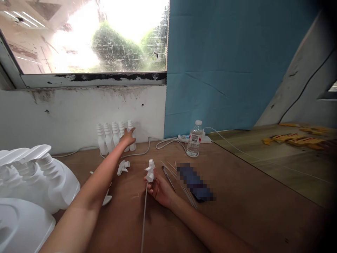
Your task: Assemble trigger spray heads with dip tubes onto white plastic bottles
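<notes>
My left hand reaches to the wall, its fingers closed about the upper part of a white plastic bottle. This bottle stands at the right end of a row of several similar white bottles with ridged necks. Low over the table, my right hand grips a white trigger sprayer head. A long thin dip tube hangs from the head toward me. Between my hands, another trigger sprayer head lies on the brown table. My left forearm partly covers further white pieces.
Large white bottles crowd the left side. Right of my right hand lie a pen, thin tubes and a blurred dark object. A water bottle stands by a power strip and white cable.
</notes>
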Demonstrator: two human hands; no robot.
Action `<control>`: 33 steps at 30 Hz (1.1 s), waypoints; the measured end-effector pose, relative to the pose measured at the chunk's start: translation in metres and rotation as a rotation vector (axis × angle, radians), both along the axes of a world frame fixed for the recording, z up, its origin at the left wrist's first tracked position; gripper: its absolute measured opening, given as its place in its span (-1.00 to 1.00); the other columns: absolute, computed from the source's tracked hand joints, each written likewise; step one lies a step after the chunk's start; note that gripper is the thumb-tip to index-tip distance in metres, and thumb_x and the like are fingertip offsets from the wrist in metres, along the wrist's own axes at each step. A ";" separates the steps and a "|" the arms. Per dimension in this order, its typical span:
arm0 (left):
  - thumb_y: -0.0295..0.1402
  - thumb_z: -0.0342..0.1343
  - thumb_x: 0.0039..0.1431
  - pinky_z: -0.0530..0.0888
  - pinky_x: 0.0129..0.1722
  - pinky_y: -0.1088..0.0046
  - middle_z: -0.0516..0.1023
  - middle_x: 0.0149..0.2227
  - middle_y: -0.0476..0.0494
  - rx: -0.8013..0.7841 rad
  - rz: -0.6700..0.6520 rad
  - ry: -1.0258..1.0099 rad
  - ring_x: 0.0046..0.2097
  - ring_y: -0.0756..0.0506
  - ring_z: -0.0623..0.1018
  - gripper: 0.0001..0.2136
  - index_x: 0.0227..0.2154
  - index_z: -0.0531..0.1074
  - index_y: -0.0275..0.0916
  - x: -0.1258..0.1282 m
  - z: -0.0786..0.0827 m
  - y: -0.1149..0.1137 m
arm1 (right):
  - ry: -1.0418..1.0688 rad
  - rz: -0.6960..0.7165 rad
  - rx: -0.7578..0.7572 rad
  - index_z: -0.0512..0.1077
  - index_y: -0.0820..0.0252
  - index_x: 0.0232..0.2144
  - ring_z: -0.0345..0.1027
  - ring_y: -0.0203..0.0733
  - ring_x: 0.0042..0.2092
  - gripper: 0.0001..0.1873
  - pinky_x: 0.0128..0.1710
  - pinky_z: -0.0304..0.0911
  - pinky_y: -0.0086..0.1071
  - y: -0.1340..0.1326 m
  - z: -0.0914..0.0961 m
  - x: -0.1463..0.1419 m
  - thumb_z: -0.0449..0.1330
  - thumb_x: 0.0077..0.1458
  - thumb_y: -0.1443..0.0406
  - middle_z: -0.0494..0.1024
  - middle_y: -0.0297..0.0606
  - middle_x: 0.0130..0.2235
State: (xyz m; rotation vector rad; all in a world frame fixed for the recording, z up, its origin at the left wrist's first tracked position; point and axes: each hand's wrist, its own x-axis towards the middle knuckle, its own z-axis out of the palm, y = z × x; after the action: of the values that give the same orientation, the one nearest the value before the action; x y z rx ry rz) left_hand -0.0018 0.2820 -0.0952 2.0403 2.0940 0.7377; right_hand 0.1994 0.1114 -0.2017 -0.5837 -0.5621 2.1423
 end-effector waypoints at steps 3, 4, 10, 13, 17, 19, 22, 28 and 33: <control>-0.57 0.15 0.23 0.44 -0.04 0.06 0.11 0.12 -0.38 -0.104 0.039 0.072 0.01 -0.41 0.37 -0.39 0.26 0.08 -0.08 0.006 -0.005 0.009 | -0.029 -0.017 -0.002 0.37 0.24 -0.30 0.33 -0.39 -0.53 -0.54 -0.61 0.12 -0.58 -0.003 0.005 -0.001 0.32 -0.02 -0.02 0.56 -0.25 -0.38; -0.55 0.16 0.24 0.46 -0.07 0.07 0.15 0.08 -0.38 -0.118 0.056 0.090 -0.04 -0.41 0.40 -0.42 0.25 0.11 -0.12 0.008 -0.009 0.009 | -0.029 -0.018 -0.001 0.36 0.23 -0.29 0.35 -0.38 -0.52 -0.54 -0.61 0.12 -0.58 -0.003 0.006 -0.001 0.32 -0.02 -0.01 0.57 -0.22 -0.36; -0.38 0.30 0.28 0.44 -0.07 0.12 0.07 0.06 -0.34 0.124 0.054 0.196 0.00 -0.39 0.33 -0.50 0.16 0.18 -0.11 0.018 -0.026 -0.017 | 0.001 0.014 0.034 0.38 0.24 -0.29 0.36 -0.39 -0.52 -0.59 -0.61 0.13 -0.58 -0.006 0.005 0.001 0.32 0.01 0.04 0.59 -0.19 -0.31; -0.44 0.36 0.23 0.43 -0.07 0.22 0.12 0.00 -0.31 0.400 -0.048 0.250 -0.02 -0.35 0.34 -0.52 0.09 0.22 -0.15 0.021 -0.021 -0.048 | 0.000 -0.004 0.151 0.40 0.26 -0.30 0.36 -0.40 -0.51 -0.67 -0.56 0.19 -0.55 -0.002 0.015 0.007 0.40 -0.08 0.23 0.59 -0.24 -0.31; -0.64 0.30 0.19 0.41 -0.27 0.38 0.16 -0.01 -0.18 0.452 -0.292 0.116 -0.11 -0.25 0.40 -0.51 0.03 0.21 -0.12 0.017 0.001 -0.107 | -0.012 -0.170 0.374 0.41 0.21 -0.28 0.34 -0.42 -0.54 -0.64 -0.57 0.23 -0.53 0.012 0.068 0.023 0.42 -0.15 0.30 0.59 -0.32 -0.32; -0.70 0.27 0.17 0.38 -0.27 0.41 0.19 0.00 -0.07 0.402 -0.400 0.053 -0.17 -0.19 0.41 -0.49 0.01 0.23 -0.07 0.010 0.015 -0.139 | -0.005 -0.288 0.521 0.39 0.18 -0.26 0.35 -0.40 -0.54 -0.61 -0.59 0.24 -0.52 0.018 0.108 0.033 0.41 -0.12 0.20 0.60 -0.33 -0.31; -0.73 0.21 0.19 0.32 -0.41 0.47 0.20 0.05 0.04 0.323 -0.477 0.027 -0.33 -0.07 0.40 -0.52 -0.03 0.26 -0.04 -0.001 0.035 -0.177 | 0.007 -0.557 0.753 0.35 0.17 -0.29 0.40 -0.35 -0.52 -0.63 -0.53 0.31 -0.47 0.016 0.171 0.048 0.31 -0.02 0.06 0.58 -0.35 -0.40; -0.85 0.09 0.05 0.36 -0.28 0.47 0.15 0.11 0.14 0.299 -0.501 0.214 -0.14 -0.11 0.42 -0.57 -0.26 0.40 -0.11 -0.026 0.060 -0.206 | 0.023 -1.377 1.078 0.32 0.02 -0.23 0.40 -0.30 -0.51 -0.87 -0.47 0.33 -0.39 -0.017 0.228 0.068 0.14 0.19 0.16 0.52 -0.42 -0.45; -0.84 -0.03 -0.05 0.38 -0.21 0.43 0.16 0.11 0.14 0.265 -0.506 0.281 -0.11 -0.14 0.42 -0.58 -0.37 0.44 -0.14 -0.044 0.062 -0.210 | -0.107 -1.439 1.229 0.28 -0.27 -0.09 0.47 -0.15 -0.34 -0.79 -0.33 0.36 -0.28 -0.028 0.220 0.070 0.13 0.22 0.16 0.51 -0.47 -0.39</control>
State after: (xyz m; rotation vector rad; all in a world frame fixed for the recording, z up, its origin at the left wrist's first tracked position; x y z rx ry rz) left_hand -0.0462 0.0724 -0.0336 2.8019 1.5289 0.6991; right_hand 0.2691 0.0831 0.0183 -0.1981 -0.9487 0.2379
